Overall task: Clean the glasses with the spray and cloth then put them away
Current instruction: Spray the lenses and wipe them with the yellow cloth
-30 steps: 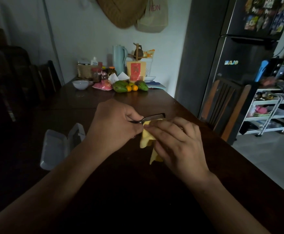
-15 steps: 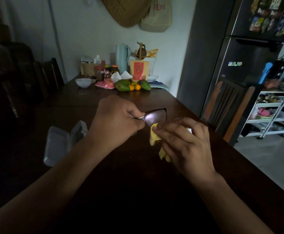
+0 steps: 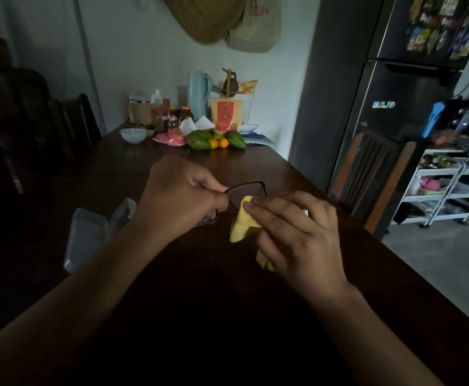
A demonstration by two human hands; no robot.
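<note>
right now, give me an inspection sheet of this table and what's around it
surface: dark wooden table, dim light
job's things: glasses held above the table; yellow cloth on one lens; open case lying at left
clutter: bowl, fruit, jars and jug at the far end
grippers: left hand grips the glasses; right hand pinches the cloth
cables: nothing seen on the table
surroundings: fridge, chair and white rack at right
</note>
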